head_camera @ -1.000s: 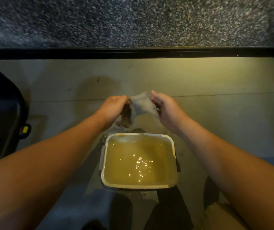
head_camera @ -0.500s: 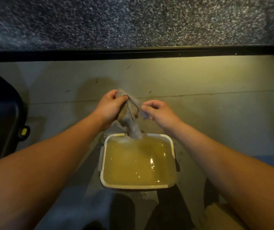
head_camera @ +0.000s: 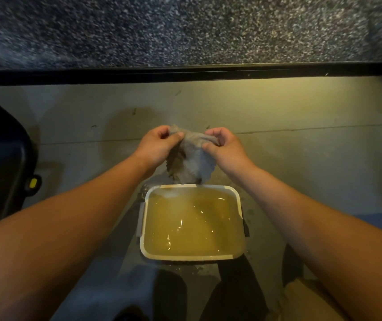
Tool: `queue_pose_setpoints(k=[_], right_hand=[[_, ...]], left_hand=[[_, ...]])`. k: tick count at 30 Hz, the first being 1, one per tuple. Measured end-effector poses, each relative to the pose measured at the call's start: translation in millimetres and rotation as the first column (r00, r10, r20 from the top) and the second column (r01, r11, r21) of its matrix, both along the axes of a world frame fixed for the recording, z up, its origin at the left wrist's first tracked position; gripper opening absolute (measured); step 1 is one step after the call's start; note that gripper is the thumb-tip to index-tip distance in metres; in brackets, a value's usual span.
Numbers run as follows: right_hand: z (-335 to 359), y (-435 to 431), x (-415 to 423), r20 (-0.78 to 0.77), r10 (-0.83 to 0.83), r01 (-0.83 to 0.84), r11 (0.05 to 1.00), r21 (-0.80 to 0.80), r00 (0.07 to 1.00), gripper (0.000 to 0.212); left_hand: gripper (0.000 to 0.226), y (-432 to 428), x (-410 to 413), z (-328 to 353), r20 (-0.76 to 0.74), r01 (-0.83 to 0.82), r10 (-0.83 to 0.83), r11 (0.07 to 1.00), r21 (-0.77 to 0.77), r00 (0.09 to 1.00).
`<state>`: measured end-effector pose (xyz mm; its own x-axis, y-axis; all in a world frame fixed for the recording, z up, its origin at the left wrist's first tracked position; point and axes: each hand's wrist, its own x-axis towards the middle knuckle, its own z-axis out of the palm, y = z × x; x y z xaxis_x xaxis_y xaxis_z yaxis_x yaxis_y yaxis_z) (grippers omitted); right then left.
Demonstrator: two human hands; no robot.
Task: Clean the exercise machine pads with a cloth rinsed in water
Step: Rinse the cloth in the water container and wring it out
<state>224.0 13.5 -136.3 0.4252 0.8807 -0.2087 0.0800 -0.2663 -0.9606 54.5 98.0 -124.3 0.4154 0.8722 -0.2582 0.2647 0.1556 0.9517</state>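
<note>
A wet grey cloth hangs spread between my two hands, just above the far rim of a white rectangular tub filled with murky yellowish water. My left hand pinches the cloth's upper left edge between thumb and fingers. My right hand grips the upper right edge with curled fingers. The cloth's lower edge dangles close to the tub's rim. No exercise machine pad is in view.
The tub stands on a concrete floor. A black frame with a yellow knob stands at the left. A black strip borders a speckled dark floor beyond. Dark legs show below the tub.
The cloth was bunched and dangling toward the water half a second ago; now my hands have moved apart and spread it open above the tub's far rim.
</note>
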Motion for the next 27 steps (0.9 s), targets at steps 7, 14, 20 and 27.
queue_pose_setpoints(k=[7,14,20,27], right_hand=[[-1.2,-11.9,9.7,0.182,0.09,-0.075,0.993,-0.088,0.979,0.022],[-21.1,-39.0,-1.3,0.209,0.78,-0.588,0.593,-0.551,0.59,0.02],[-23.4,-43.2,-19.2,0.179,0.91,-0.621,0.389,-0.68,0.373,0.018],[-38.4,-46.1,-19.5,0.236,0.869,-0.527,0.458,-0.716,0.435,0.032]], left_hand=[[0.01,3.3,-5.4,-10.4,-0.137,0.107,-0.095,0.991,0.082,0.986],[0.016,-17.7,-29.0,-24.7,-0.733,0.779,-0.58,0.617,-0.109,0.357],[0.019,-30.5,-26.7,-31.7,-0.779,0.846,-0.606,0.493,-0.205,0.164],[0.009,-33.9,-24.3,-43.1,-0.827,0.849,-0.561,0.455,-0.267,0.04]])
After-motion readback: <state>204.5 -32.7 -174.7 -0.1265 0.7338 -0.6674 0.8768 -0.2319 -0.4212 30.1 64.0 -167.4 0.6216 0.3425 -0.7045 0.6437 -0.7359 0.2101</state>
